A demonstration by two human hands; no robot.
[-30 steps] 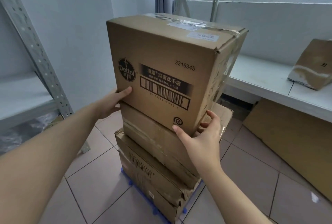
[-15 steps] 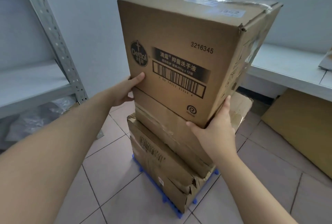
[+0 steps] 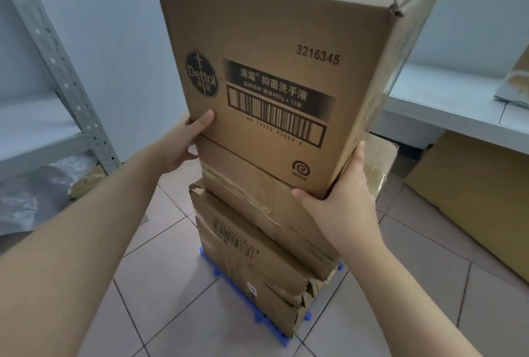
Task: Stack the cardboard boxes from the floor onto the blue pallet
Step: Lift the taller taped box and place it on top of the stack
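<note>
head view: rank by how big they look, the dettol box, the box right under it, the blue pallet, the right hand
1. dettol box, largest, though closest to the camera.
2. box under it, partly covered.
3. right hand.
4. blue pallet: only edge slivers show, so its true size is hidden.

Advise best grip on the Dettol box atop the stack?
Take the Dettol box low at its two opposite bottom corners, from both sides, as the left hand and right hand do: it is tall and wide, without handles.

Pale walls (image 3: 114, 27), beige tiled floor (image 3: 171, 299), grey slotted metal shelving (image 3: 60, 70), white ledge (image 3: 446, 101).
</note>
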